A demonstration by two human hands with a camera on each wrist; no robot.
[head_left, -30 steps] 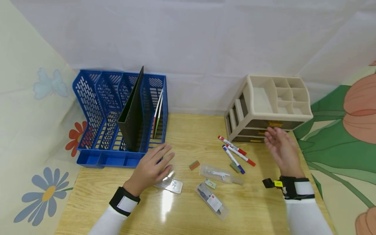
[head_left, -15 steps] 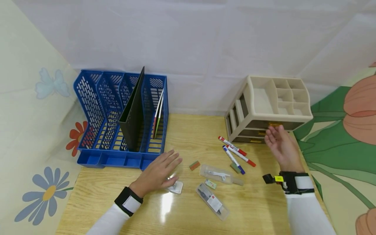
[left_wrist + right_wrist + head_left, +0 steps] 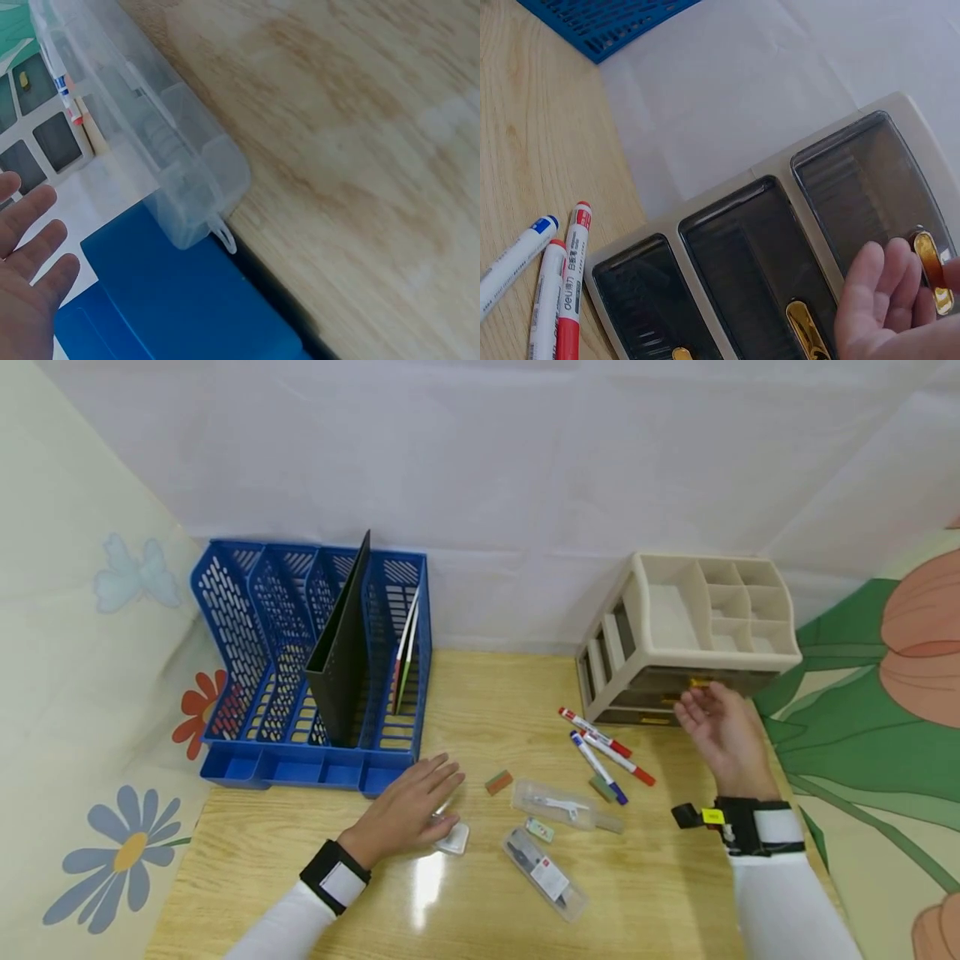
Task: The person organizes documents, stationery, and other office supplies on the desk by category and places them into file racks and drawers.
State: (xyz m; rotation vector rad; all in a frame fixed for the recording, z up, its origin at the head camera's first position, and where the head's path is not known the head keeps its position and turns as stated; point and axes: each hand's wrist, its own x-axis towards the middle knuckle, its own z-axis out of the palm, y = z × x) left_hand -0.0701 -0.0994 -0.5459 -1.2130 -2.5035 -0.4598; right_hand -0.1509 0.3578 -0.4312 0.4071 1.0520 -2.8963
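My right hand point(image 3: 718, 735) is at the top drawer point(image 3: 738, 681) of a beige desktop drawer unit point(image 3: 671, 610). In the right wrist view its fingers point(image 3: 885, 285) and thumb lie on either side of the gold drawer handle point(image 3: 931, 270), pinching it. The lower drawers have similar gold handles. My left hand point(image 3: 405, 814) is spread, palm down, over a clear plastic case point(image 3: 453, 839) that it partly covers. Seen from the left wrist, the clear case point(image 3: 172, 142) is beside the loosely spread fingers point(image 3: 41, 247), and nothing is gripped.
A blue file rack point(image 3: 307, 747) with a black folder point(image 3: 341, 677) stands at left. Mid-table lie several markers point(image 3: 596, 767), an orange-green eraser point(image 3: 498, 782), a case with white compasses point(image 3: 555, 803), a small patterned eraser point(image 3: 539, 829) and another clear case point(image 3: 546, 874).
My left hand has moved right and slightly nearer, over the clear case. My right fingers have closed in on the top drawer handle, and that drawer's front now stands slightly forward.
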